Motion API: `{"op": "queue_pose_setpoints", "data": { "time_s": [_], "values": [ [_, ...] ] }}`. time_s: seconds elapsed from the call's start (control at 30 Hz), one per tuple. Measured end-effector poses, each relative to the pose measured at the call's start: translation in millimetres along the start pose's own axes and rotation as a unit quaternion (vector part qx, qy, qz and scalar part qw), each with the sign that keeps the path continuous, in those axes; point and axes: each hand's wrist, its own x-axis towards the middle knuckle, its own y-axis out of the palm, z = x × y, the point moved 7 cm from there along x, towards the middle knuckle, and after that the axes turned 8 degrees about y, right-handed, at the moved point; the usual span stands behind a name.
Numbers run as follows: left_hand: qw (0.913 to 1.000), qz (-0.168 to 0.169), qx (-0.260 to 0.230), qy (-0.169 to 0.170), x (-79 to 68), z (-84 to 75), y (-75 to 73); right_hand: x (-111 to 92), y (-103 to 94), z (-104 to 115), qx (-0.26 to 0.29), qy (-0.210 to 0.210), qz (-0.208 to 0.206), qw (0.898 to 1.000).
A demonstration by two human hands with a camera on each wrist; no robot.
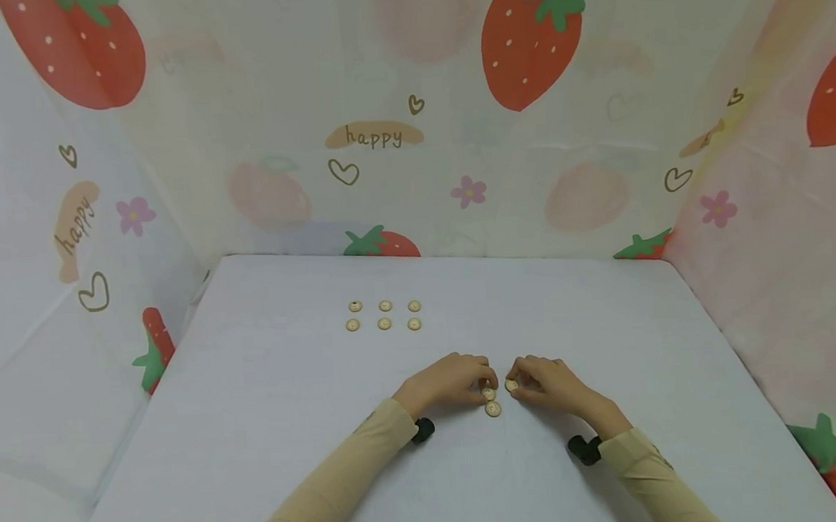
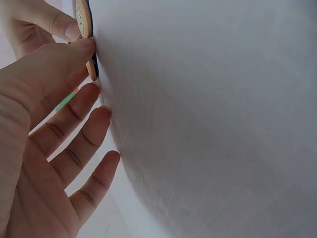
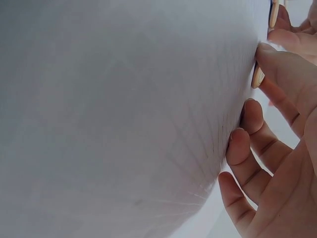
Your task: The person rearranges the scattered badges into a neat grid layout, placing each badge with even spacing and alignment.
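My left hand (image 1: 451,380) pinches a round tan button (image 1: 489,395) between thumb and index finger, low over the white cloth. Just in front of it, on the side nearer me, lies a second tan button (image 1: 493,409), its edge close to the first. To the right, my right hand (image 1: 549,384) holds another button (image 1: 510,385) between thumb and index finger. In the left wrist view the pinched button (image 2: 92,71) shows a dark underside. The right wrist view has the right hand's button (image 3: 258,76) close against the cloth, partly covered by the thumb.
Farther back and left, more tan buttons (image 1: 384,324) lie in two rows of three. The white-covered table (image 1: 256,393) is closed in by hanging cloth (image 1: 278,103) printed with strawberries at the back and both sides. Each wrist wears a black camera (image 1: 584,450).
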Motion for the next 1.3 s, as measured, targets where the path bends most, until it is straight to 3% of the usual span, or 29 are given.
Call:
{"op": "queue_pose_setpoints", "data": {
  "time_s": [0.6, 1.3],
  "values": [
    [0.9992, -0.007, 0.007, -0.039, -1.2, 10.6, -1.3, 1, -1.0, 0, 0.004, 0.005, 0.003, 1.000],
    [0.9924, -0.064, -0.024, -0.102, -28.3, 38.0, -19.7, 2, 1.1, -1, -0.011, 0.007, 0.008, 1.000]
  ]
}}
